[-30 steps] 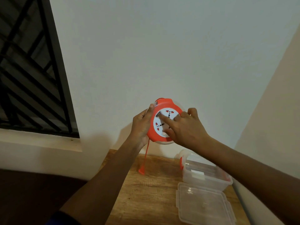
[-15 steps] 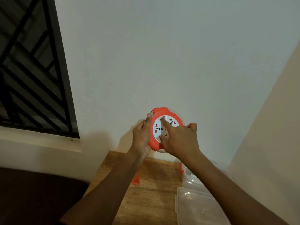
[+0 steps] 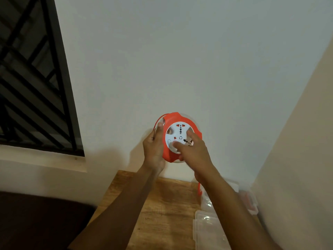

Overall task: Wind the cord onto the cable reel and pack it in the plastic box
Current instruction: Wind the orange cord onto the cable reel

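Fingers of the left hand [image 3: 154, 148] curl round the left rim of the cable reel [image 3: 180, 137], thumb lying up along the orange edge, and hold it upright in the air in front of the pale wall [image 3: 180, 60]. The right hand [image 3: 193, 152] presses on the reel's white socket face, index finger and thumb set into its round recesses, the other fingers bent below against the lower rim. A thin loop of orange cord [image 3: 156, 121] arcs out past the reel's top left edge, behind the left thumb tip.

Below the hands stands a wooden table [image 3: 167, 204]. On its right side the clear plastic box [image 3: 251, 201] sits against the side wall, largely hidden by the right forearm, and its clear lid [image 3: 207, 230] lies flat just in front of it. A short orange piece [image 3: 199, 189], too blurred to identify, shows beside the forearm at the box's left edge. A dark window grille [image 3: 34, 78] fills the upper left.

Compared with half a second ago, the white face has turned: its red socket markings now sit at the top, and the orange plug that hung under the left wrist is no longer visible. No lettering can be read on the reel.
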`<state>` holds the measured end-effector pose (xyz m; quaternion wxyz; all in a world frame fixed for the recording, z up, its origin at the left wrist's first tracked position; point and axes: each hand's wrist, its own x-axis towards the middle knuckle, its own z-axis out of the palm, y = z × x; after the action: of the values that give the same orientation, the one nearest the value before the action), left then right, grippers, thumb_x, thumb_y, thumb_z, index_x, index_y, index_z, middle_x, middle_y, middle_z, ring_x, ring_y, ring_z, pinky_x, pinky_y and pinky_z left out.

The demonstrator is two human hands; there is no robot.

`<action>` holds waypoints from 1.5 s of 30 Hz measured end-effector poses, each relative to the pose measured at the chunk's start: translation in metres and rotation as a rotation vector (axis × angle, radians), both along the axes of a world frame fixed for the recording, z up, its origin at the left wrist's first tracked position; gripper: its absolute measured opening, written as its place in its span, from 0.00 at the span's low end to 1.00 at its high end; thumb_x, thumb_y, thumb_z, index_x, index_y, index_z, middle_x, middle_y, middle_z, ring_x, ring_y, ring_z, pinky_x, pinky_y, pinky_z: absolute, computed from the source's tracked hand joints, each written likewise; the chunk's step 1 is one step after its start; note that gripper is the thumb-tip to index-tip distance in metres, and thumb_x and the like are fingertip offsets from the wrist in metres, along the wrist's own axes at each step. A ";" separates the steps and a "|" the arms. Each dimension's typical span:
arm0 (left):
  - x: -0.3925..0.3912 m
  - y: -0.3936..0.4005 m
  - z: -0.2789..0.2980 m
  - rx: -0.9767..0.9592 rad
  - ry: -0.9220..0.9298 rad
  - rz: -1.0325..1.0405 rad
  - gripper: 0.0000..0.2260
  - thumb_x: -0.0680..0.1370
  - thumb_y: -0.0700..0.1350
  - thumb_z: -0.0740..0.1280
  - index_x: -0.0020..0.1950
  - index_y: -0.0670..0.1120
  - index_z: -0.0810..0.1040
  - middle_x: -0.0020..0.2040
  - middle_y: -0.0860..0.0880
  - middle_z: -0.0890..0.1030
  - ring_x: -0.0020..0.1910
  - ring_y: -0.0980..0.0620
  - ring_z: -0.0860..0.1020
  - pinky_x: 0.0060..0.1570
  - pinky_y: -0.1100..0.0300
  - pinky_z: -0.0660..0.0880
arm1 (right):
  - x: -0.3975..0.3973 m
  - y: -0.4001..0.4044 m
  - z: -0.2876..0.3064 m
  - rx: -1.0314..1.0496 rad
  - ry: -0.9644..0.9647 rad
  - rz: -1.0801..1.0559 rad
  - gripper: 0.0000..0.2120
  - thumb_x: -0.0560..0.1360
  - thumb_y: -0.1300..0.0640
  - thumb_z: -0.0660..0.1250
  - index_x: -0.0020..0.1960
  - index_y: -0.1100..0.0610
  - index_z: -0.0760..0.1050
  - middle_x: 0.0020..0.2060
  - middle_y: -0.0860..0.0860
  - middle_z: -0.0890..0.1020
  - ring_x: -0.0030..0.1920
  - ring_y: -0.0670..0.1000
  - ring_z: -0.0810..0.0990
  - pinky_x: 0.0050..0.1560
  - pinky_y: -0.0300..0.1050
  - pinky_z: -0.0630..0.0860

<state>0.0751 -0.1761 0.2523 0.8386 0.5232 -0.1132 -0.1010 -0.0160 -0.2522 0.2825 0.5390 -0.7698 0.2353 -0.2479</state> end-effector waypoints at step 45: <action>-0.003 0.007 -0.024 0.080 -0.075 -0.025 0.16 0.73 0.68 0.67 0.56 0.63 0.84 0.53 0.57 0.87 0.53 0.49 0.86 0.49 0.52 0.85 | -0.005 -0.028 -0.014 -1.578 0.057 0.244 0.25 0.64 0.57 0.80 0.58 0.51 0.77 0.63 0.54 0.78 0.56 0.60 0.77 0.49 0.54 0.78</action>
<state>0.0717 -0.1693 0.2280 0.8108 0.5583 -0.1469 -0.0964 -0.0206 -0.2800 0.2688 -0.1477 -0.9505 -0.0817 -0.2608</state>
